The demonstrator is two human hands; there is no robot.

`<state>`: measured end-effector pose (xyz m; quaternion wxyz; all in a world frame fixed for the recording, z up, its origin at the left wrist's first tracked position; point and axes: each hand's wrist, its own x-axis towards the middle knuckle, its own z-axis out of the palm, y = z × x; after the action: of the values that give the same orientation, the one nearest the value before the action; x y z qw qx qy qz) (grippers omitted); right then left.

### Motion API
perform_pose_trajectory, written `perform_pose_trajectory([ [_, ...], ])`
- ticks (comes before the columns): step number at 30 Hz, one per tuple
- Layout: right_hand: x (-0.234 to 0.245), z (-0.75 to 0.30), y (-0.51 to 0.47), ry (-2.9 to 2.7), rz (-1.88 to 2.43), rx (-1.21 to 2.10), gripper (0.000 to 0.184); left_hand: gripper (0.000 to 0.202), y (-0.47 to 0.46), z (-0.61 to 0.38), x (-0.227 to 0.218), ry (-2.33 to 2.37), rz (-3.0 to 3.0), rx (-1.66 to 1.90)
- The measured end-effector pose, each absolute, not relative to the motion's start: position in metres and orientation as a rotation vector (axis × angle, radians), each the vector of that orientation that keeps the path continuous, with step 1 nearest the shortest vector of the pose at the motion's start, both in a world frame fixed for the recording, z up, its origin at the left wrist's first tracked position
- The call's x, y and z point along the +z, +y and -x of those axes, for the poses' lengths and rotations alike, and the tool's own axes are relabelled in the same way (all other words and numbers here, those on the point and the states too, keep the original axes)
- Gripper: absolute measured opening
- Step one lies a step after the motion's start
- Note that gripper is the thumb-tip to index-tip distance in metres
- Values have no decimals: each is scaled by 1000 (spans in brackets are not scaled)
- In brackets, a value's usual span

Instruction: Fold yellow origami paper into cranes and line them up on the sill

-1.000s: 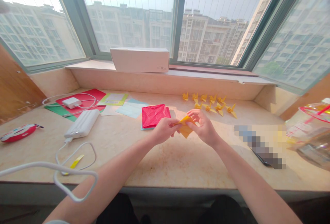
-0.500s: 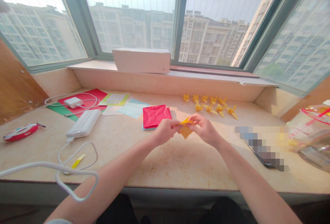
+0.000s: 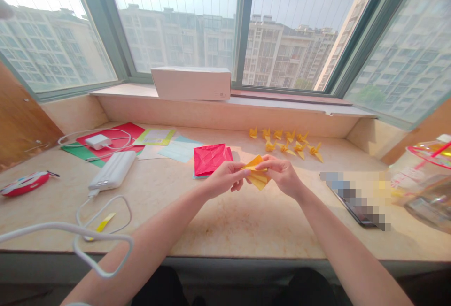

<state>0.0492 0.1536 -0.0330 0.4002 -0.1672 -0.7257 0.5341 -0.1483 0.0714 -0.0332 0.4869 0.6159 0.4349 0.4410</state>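
A partly folded sheet of yellow origami paper (image 3: 259,180) is held between both hands above the counter. My left hand (image 3: 227,176) pinches its left edge, with the thumb on top. At the right edge, my right hand (image 3: 282,177) grips the paper between thumb and fingers. Creases show on the sheet, and one flap stands up at the top. Just left of the paper, behind my left hand, lies a stack of crinkled red paper (image 3: 212,159) with light blue paper under it. Several folded yellow paper cranes (image 3: 291,136) stand in two rows behind my right hand.
On the left lie a white power bank (image 3: 113,170), a white charger (image 3: 98,142) with looping cable, coloured paper sheets (image 3: 181,149) and a red-and-white pouch (image 3: 26,184). A phone (image 3: 352,202) and a clear plastic cup (image 3: 412,174) are at the right. A white box (image 3: 192,84) rests on the sill.
The yellow paper has been opened out and turned, so more of its creased face shows. Both hands have shifted their hold slightly along its edges.
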Motion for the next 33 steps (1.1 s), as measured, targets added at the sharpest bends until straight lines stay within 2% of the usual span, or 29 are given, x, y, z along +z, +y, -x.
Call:
perform_pose_trajectory([
  [4, -30, -50, 153, -1866, 430, 1301, 13, 44, 70, 145, -31, 1060, -1474, 1081],
  [8, -28, -52, 154, -1984, 474, 1236, 21, 38, 70, 140, -31, 1166, -1472, 1150],
  [13, -32, -46, 154, -1922, 583, 1375, 23, 32, 69, 137, -31, 1303, -1489, 1250],
  [19, -40, -36, 150, -1822, 514, 1390, 27, 45, 69, 133, -37, 1206, -1470, 1156],
  [25, -34, -30, 147, -1594, 571, 1340, 49, 41, 69, 129, -38, 1205, -1484, 1278],
  [30, -29, -28, 144, -1484, 586, 1447, 62, 34, 69, 126, -43, 1177, -1495, 1233],
  [33, -29, -27, 142, -1463, 623, 1507, 52, 34, 69, 125, -49, 1287, -1527, 1319],
])
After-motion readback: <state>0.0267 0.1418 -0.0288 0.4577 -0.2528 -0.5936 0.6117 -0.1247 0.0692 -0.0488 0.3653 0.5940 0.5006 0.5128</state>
